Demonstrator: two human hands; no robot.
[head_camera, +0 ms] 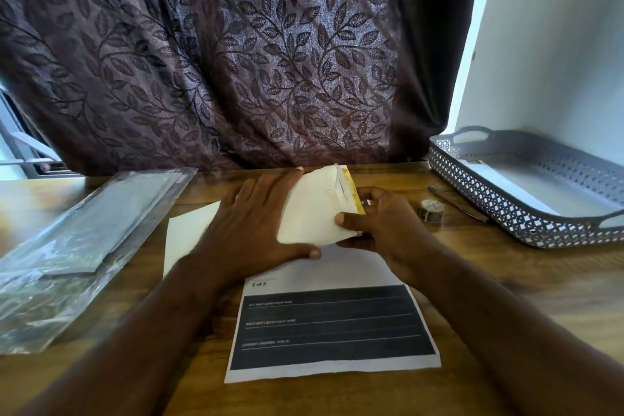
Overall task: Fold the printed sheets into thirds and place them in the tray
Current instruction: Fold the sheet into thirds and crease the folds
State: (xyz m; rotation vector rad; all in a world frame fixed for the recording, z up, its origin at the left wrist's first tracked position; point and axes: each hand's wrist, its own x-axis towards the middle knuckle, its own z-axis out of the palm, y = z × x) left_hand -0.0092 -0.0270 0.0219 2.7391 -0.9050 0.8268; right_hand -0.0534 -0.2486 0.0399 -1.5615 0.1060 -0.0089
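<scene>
Over the wooden table [506, 280], a left hand [256, 223], fingers straight, backed the folded sheet [314, 213], seemingly light and floppy, while the right hand [388, 223] pinched its right edge, apart from the tray [499, 206].

Left hand [251, 230] lies flat, fingers straight, on a partly folded sheet [314, 213] at mid-table; right hand [388, 223] pinches that sheet's right edge, thumb on top. A flat printed sheet [331, 324] marked "2 of 3" lies just nearer on the wooden table [506, 297]. Grey perforated tray [489, 209] sits at far right and a clear plastic sleeve [77, 246] at left, both apart from the hands.
</scene>
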